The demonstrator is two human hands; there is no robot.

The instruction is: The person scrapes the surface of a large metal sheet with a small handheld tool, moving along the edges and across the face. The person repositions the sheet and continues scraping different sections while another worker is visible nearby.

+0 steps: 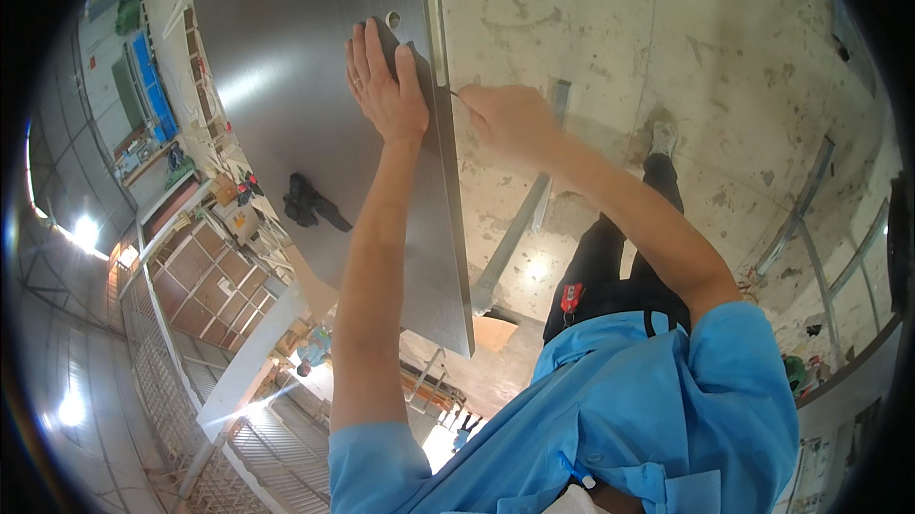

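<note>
A dark grey, brushed-looking door panel (267, 56) lies in front of me. A round hole (393, 18) pierces its face close to the right edge, and a long pale slot (435, 28) runs along that edge. My left hand (386, 90) rests on the panel just below the hole, fingers stretched out and thumb apart. Beside the edge, below the slot, my right hand (510, 118) is closed round a thin dark tool (454, 94). Its tip points at the panel edge; the rest is hidden in my fist. A crumpled black thing (310, 201), perhaps a glove, lies on the panel.
A metal bar (515, 233) stretches across the stained concrete floor (610, 28) under the panel's right side. Metal frame pieces (801, 204) stand at the right. Racks with boxes (238, 218) are at the left, and another person (313, 354) is far off.
</note>
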